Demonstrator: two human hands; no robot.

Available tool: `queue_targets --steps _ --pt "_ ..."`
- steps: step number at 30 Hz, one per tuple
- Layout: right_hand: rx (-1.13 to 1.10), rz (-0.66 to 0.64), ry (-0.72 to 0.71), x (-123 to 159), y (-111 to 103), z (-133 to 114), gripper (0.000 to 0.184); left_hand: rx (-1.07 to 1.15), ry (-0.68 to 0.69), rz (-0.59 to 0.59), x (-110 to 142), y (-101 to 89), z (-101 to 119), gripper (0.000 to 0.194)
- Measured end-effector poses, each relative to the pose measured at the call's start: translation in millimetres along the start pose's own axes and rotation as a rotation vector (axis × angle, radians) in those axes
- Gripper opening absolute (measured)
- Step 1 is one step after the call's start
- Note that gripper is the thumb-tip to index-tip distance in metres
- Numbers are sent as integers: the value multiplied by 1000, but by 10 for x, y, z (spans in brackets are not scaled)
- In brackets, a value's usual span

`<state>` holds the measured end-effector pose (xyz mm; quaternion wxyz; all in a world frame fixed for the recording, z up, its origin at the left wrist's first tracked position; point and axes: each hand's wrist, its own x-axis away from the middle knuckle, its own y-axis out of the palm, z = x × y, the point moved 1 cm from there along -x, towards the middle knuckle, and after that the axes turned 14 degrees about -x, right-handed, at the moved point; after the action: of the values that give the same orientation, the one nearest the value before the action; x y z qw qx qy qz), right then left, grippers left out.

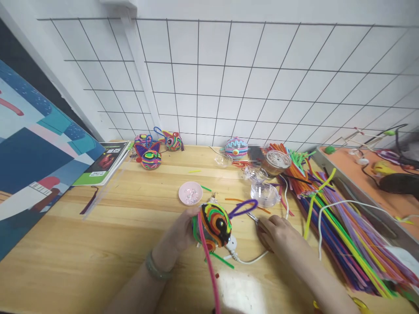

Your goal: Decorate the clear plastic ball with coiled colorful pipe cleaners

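My left hand (183, 231) is wrapped round a ball (214, 224) wound from many-coloured pipe cleaners, held just above the wooden table (98, 244). A purple loop (242, 208) sticks out of the ball to the right, and a long pink pipe cleaner (209, 266) hangs from it toward me. My right hand (278, 233) lies on the table to the right of the ball, fingers curled on a thin metal tool (252, 216) whose tip points at the loop. A white cord (252, 259) runs under both hands.
A small pink dish (190, 193) and clear plastic cups (265, 194) stand behind the ball. A big heap of coloured pipe cleaners (343, 222) fills the right side. Finished colourful balls (149, 157) sit at the back by a booklet (104, 163). An orange tray (369, 183) is far right.
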<state>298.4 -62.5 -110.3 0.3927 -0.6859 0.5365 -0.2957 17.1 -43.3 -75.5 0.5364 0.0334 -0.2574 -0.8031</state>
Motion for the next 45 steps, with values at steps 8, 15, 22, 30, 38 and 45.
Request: queue_targets --steps 8,15,22,30,38,45 --pt "-301 26 -26 67 -269 -522 26 148 -2 29 -106 92 -73 36" --pt "-697 46 47 162 -423 -1130 29 -52 168 143 -69 152 -127 46" --pt "-658 34 7 99 -232 -1331 27 -306 240 213 -39 132 -237 46" --pt "-572 158 -54 102 -206 -1359 24 -322 277 165 -26 134 -315 48" --pt "-553 158 -46 110 -189 -1355 21 -243 309 102 -58 135 -355 52" --pt "-528 132 -44 98 -180 -1366 22 -284 284 199 4 202 -289 51"
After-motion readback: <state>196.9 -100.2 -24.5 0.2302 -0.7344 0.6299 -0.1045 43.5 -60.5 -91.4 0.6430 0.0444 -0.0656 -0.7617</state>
